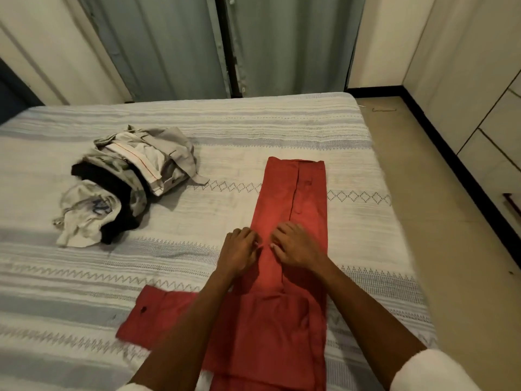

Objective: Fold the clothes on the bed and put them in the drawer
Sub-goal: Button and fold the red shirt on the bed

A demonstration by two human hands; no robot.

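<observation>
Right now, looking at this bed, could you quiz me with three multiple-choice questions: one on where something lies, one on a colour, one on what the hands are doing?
1. Where is the heap of unfolded clothes relative to the shirt being folded?
A. To its left
B. To its right
C. On top of it

2. What colour is the shirt under the hands?
A. Blue
B. Red
C. Green

3. What are the left hand and right hand doing?
A. Hanging away from the bed
B. Lifting the heap
C. Both resting on the shirt's middle

Answers: 1 A, the heap sits left of the shirt on the bed. 2 B, the cloth is plainly red. 3 C, both hands lie side by side on the fabric.
</observation>
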